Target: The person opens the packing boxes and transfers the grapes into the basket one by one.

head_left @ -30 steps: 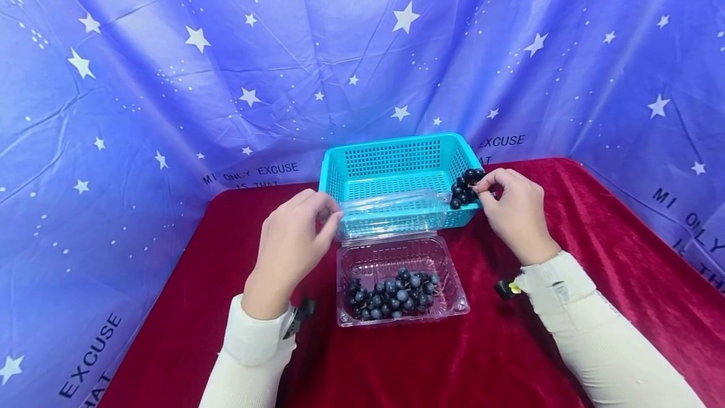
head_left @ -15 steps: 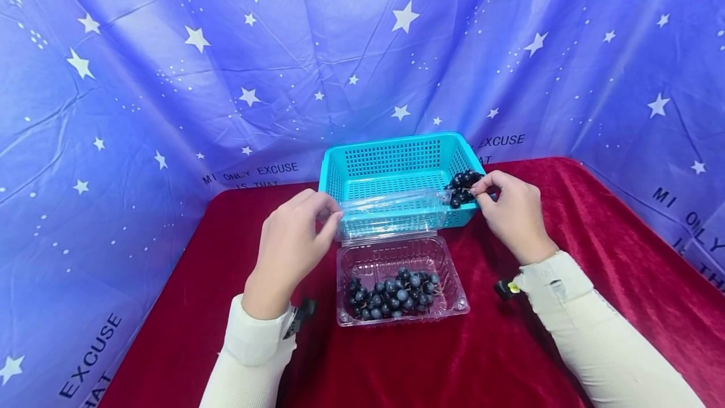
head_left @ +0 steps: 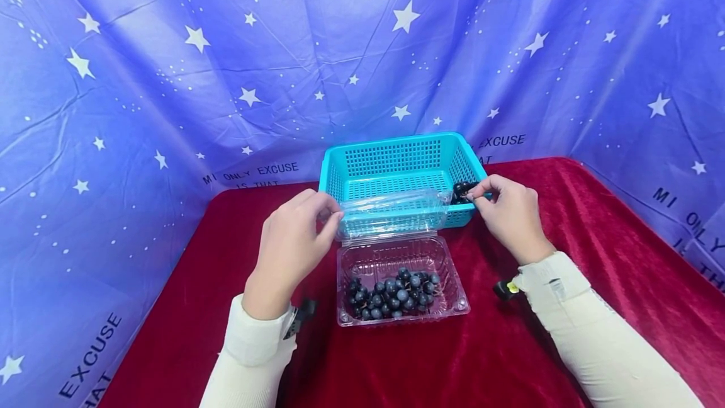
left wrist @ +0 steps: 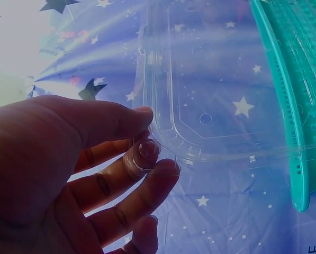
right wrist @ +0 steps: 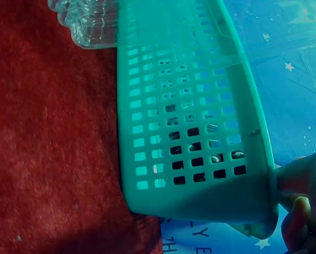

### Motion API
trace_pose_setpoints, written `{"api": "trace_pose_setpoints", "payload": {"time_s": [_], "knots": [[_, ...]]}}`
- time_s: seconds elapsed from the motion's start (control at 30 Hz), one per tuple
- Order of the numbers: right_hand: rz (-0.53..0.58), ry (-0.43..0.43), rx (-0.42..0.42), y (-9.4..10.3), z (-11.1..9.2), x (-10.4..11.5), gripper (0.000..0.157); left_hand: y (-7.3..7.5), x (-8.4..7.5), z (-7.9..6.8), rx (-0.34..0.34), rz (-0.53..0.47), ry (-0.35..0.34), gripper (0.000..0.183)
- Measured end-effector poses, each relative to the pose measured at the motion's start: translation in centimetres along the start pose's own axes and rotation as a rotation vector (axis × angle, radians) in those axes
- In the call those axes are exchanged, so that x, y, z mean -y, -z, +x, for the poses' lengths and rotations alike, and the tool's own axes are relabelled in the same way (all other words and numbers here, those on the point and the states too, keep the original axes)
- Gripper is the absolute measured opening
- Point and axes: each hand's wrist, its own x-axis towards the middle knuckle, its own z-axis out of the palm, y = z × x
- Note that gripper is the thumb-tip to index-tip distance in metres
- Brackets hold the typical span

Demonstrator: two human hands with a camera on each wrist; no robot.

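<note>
My left hand (head_left: 291,241) pinches a corner of the clear plastic lid (left wrist: 171,114) between thumb and fingers, keeping it raised. The lid hinges on a clear plastic fruit box (head_left: 460,305), where dark grapes (head_left: 392,298) lie towards the front. At the right end of a turquoise plastic basket (head_left: 399,141), my right hand (head_left: 512,216) pinches a small bunch of black grapes (head_left: 461,189) from above. The bunch hangs inside the basket, partly hidden by the front wall. In the right wrist view, dark grapes show through the holes of the basket (right wrist: 200,198).
A red velvet cloth (head_left: 538,332) covers the table. Behind it hangs a blue curtain (head_left: 317,49) with white stars and lettering. The raised lid overlaps the basket's front side in the head view.
My right hand has moved slightly left and down, lowering the bunch of grapes deeper into the basket. My left hand and the lid have stayed in place.
</note>
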Motion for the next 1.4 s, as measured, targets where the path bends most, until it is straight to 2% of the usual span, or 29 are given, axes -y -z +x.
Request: {"api": "trace_pose_setpoints", "payload": {"time_s": [0.8, 1.4], "knots": [[0.021, -0.051, 0.094, 0.22, 0.15, 0.11, 0.006, 0.05, -0.14, -0.01, 0.004, -0.004, -0.004, 0.003], [0.016, -0.04, 0.094, 0.28, 0.07, 0.28, 0.006, 0.11, -0.12, 0.02, 0.001, -0.01, 0.0, 0.004]]}}
